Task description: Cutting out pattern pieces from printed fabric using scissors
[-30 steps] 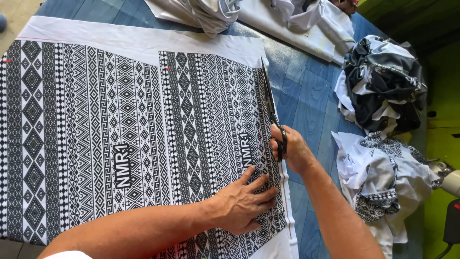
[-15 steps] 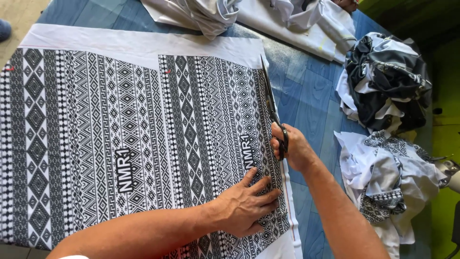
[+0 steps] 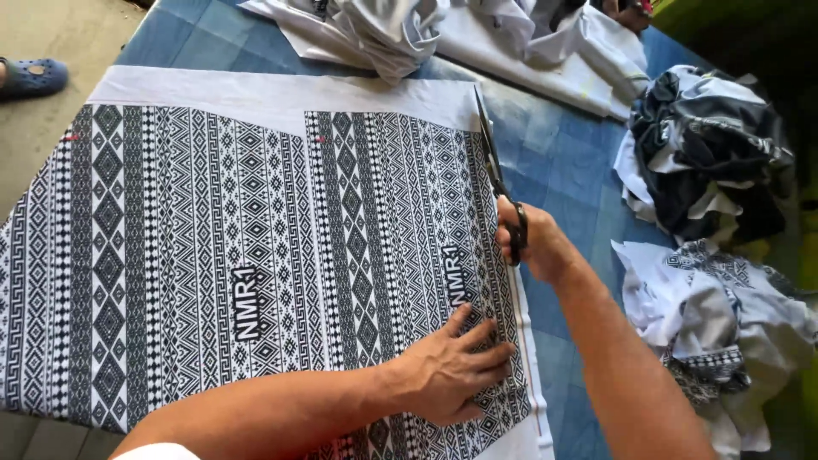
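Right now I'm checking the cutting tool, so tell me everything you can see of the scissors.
The scissors are long tailor's shears with dark metal blades and dark handles. They lie low along the right edge of the black-and-white patterned fabric, tips pointing away toward its white border. The blades look nearly closed, though that is hard to judge. The right hand grips the handles, fingers through the loops, hiding most of them. The left hand presses the fabric flat nearby and does not touch them.
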